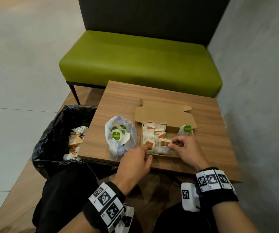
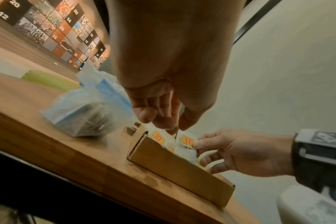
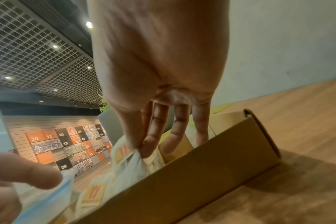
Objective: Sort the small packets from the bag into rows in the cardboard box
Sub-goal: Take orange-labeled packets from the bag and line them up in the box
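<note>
An open cardboard box (image 1: 165,113) sits on the wooden table (image 1: 122,101). Its left part holds rows of white packets with orange labels (image 1: 152,132). One green-labelled packet (image 1: 186,129) leans at the box's right end. My right hand (image 1: 170,144) pinches an orange-labelled packet (image 1: 164,142) between thumb and forefinger, low over the box's near side; the pinch (image 3: 140,149) is plain in the right wrist view. My left hand (image 1: 148,149) reaches over the near left corner, fingertips touching a packet (image 2: 158,137) there. A clear plastic bag (image 1: 116,147) left of the box holds green-labelled packets (image 1: 116,134).
A bin with a black liner (image 1: 51,140) and paper rubbish stands left of the table. A green bench (image 1: 135,61) runs behind the table, and a grey wall (image 1: 261,81) closes the right side. Bare wood shows right of the box (image 1: 211,132).
</note>
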`<state>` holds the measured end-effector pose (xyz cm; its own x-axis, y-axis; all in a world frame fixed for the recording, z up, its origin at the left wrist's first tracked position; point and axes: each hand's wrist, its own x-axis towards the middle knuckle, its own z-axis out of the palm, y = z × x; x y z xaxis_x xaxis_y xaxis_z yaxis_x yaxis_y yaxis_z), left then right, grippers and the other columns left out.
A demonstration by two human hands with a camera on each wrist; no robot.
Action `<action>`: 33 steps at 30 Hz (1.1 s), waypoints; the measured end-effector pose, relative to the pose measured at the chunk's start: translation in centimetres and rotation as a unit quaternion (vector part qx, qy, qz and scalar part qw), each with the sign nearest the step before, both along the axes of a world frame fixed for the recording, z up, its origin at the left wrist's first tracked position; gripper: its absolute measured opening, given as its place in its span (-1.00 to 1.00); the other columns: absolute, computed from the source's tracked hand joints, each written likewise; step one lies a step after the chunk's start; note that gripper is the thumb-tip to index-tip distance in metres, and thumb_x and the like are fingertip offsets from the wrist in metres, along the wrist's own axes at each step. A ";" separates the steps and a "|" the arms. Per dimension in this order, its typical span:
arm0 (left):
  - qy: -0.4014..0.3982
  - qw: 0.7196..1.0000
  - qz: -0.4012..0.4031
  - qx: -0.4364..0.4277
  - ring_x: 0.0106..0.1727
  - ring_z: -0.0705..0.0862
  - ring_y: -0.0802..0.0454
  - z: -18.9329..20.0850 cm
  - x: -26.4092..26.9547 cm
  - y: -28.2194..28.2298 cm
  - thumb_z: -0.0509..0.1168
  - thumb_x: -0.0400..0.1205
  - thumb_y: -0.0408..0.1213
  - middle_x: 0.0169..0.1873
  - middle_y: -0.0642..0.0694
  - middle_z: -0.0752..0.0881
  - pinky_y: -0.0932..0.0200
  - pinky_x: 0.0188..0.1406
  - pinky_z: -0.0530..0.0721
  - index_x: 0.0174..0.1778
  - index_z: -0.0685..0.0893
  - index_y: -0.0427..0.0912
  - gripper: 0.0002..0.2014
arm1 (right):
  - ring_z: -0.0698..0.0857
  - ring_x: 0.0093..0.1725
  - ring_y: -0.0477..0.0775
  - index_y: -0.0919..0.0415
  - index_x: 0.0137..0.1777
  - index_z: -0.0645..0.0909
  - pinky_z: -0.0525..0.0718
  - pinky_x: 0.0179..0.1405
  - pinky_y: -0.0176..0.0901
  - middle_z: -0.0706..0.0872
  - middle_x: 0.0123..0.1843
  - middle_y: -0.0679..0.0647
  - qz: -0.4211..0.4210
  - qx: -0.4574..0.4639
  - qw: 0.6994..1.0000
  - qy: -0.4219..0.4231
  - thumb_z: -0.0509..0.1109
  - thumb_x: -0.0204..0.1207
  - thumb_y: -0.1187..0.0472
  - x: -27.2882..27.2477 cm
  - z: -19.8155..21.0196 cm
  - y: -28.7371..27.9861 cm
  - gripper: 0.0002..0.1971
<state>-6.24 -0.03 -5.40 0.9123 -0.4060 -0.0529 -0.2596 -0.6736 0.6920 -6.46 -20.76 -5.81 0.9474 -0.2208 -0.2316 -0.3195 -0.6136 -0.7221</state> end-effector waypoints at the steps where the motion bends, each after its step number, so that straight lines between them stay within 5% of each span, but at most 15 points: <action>1: -0.002 1.000 0.003 0.002 -0.03 0.73 0.16 0.1 0.0 0.0 0.27 0.70 -0.14 -0.10 0.09 0.78 0.08 0.11 0.74 0.47 0.57 0.03 -0.61 | 0.66 -0.13 -0.10 -0.10 -0.12 0.70 0.54 -0.19 -0.27 0.74 -0.15 -0.10 0.018 -0.002 1.000 0.018 0.52 0.56 0.18 0.2 -0.1 0.1 -0.88; 7: 0.016 0.998 -0.024 0.053 0.08 0.74 0.12 -0.4 0.0 -0.2 0.26 0.70 -0.12 0.02 0.05 0.80 0.05 0.20 0.73 0.49 0.54 0.03 -0.60 | 0.66 -0.14 -0.18 -0.09 -0.08 0.70 0.55 -0.23 -0.27 0.72 -0.17 -0.16 0.042 -0.104 0.992 0.052 0.52 0.55 0.14 1.1 -1.6 0.7 -0.92; 14: 0.023 0.995 -0.046 0.084 0.11 0.74 0.02 -1.5 0.0 -0.7 0.26 0.66 -0.13 0.11 -0.01 0.76 -0.03 0.16 0.74 0.40 0.59 -0.02 -0.63 | 0.72 -0.12 -0.10 -0.08 -0.15 0.74 0.75 -0.05 0.00 0.76 -0.19 -0.16 0.029 -0.150 0.985 0.075 0.69 0.32 0.01 1.6 -2.2 1.5 -0.80; 21: 0.020 0.996 -0.054 0.073 0.12 0.72 0.07 -1.5 0.0 -0.6 0.28 0.66 -0.13 0.15 0.00 0.75 0.01 0.17 0.74 0.39 0.59 -0.01 -0.64 | 0.72 -0.17 -0.14 -0.12 -0.15 0.67 0.71 -0.09 -0.08 0.75 -0.25 -0.17 0.004 -0.142 0.989 0.051 0.70 0.30 -0.01 1.5 -1.9 2.4 -0.75; 24: 0.013 0.998 -0.044 0.041 0.09 0.72 0.18 -0.5 0.0 -0.1 0.27 0.70 -0.14 0.09 0.05 0.77 0.13 0.18 0.72 0.42 0.60 0.00 -0.65 | 0.73 -0.19 -0.15 -0.08 -0.12 0.69 0.65 -0.20 -0.19 0.76 -0.25 -0.14 -0.021 -0.094 0.994 0.043 0.73 0.26 0.03 1.2 -1.6 1.6 -0.71; 28: -0.062 0.997 0.041 -0.025 -0.20 0.64 0.33 2.1 1.2 1.7 0.29 0.70 -0.14 -0.22 0.17 0.70 0.49 -0.22 0.58 0.08 0.72 0.03 -0.87 | 0.68 -0.14 -0.21 -0.03 -0.05 0.71 0.59 -0.25 -0.29 0.74 -0.18 -0.15 -0.049 -0.070 0.996 0.008 0.65 0.38 -0.02 0.0 -0.8 0.3 -0.76; 31: -0.154 0.979 0.128 0.021 -0.01 0.49 0.19 3.2 3.8 3.9 0.33 0.66 -0.14 -0.04 0.10 0.61 0.36 -0.05 0.47 0.02 0.68 0.02 -0.92 | 0.68 -0.14 -0.23 -0.03 -0.07 0.74 0.63 -0.23 -0.23 0.73 -0.18 -0.19 -0.080 -0.093 0.992 -0.035 0.57 0.48 -0.06 -0.6 -0.3 0.1 -0.84; 33: -0.128 0.975 0.161 0.088 0.18 0.47 0.02 2.7 5.8 5.3 0.36 0.63 -0.09 0.17 -0.02 0.56 0.04 0.19 0.55 0.15 0.66 -0.01 -0.80 | 0.70 -0.15 -0.18 0.01 -0.07 0.76 0.61 -0.28 -0.25 0.75 -0.19 -0.16 -0.102 -0.103 0.987 -0.070 0.52 0.54 -0.02 -0.8 0.2 0.6 -0.87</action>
